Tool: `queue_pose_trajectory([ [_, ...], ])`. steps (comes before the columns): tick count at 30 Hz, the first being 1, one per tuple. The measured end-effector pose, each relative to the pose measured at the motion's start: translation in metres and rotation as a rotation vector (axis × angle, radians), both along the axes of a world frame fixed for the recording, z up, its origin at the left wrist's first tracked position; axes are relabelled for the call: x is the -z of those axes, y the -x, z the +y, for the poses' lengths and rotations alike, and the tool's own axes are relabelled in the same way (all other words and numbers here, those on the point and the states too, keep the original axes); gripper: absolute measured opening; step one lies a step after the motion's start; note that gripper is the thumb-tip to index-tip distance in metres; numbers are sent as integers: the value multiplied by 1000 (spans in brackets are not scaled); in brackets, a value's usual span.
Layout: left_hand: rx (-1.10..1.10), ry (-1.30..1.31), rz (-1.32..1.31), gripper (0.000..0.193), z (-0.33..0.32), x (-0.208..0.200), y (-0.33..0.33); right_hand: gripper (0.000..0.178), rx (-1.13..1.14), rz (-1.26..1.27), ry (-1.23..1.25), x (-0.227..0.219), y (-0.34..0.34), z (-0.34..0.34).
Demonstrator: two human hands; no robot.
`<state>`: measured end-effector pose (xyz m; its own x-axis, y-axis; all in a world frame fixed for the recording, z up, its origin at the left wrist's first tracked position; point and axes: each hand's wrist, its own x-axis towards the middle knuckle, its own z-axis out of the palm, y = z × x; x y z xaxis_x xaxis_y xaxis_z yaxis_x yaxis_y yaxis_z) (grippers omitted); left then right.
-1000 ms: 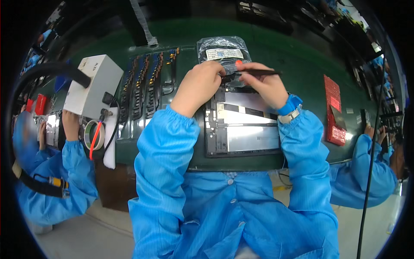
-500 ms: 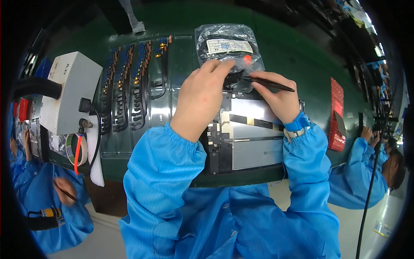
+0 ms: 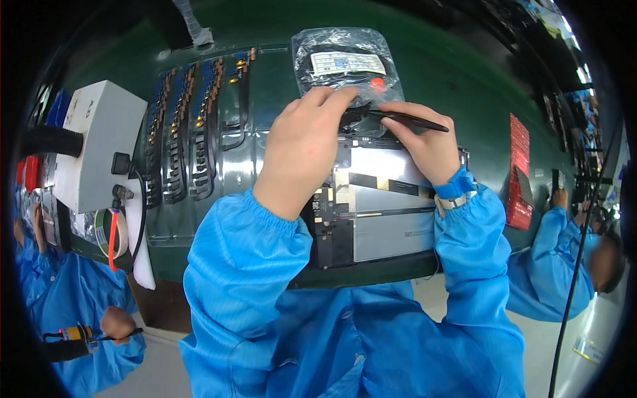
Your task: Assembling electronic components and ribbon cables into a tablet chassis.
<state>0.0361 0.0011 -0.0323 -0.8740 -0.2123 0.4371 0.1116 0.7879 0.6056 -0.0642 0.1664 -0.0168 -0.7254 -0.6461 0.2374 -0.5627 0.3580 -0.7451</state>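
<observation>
My left hand (image 3: 302, 149) rests over the top of an opened flat device (image 3: 388, 205) with silver plates and dark circuit boards, its fingertips pinching a small black part (image 3: 352, 118) at the device's far edge. My right hand (image 3: 424, 142) holds black tweezers (image 3: 411, 121) whose tips meet that same black part. Both arms are in blue sleeves, and the right wrist carries a blue strap (image 3: 454, 192). The left hand hides the device's upper left corner.
A clear bag of black parts (image 3: 345, 63) lies just beyond the hands. A silver tray with rows of flex cables (image 3: 192, 132) sits left, then a white box (image 3: 96, 152) with a black hose. Red packets (image 3: 519, 172) lie right. Other people in blue work on both sides.
The view has closed in on the workpiece. My hands stay together at the device's far edge, the tweezers now lying flatter and pointing at the black part.
</observation>
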Motion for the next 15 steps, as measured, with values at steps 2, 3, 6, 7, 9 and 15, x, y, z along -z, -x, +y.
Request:
queue_pose_trajectory([
  [2, -22, -2, -27, 39, 0, 0, -1, 19, -3, -51, 39, 0, -1, -1],
  [3, -24, -2, -44, 39, 1, 0, 0, 20, 2, -45, 17, 0, -1, 0],
  [6, -21, -10, -31, 37, 1, 4, 3, 20, 11, -30, -13, 4, 2, -1],
  [7, -20, -3, -29, 37, 1, 1, 3, 20, 12, -28, -5, 0, 2, -1],
  [9, -36, 7, -53, 31, 2, -7, 3, 18, -21, 6, 2, -6, 1, -1],
  [15, -44, 36, 43, 21, 3, -4, 4, 18, 16, -123, 114, -6, 1, 1],
])
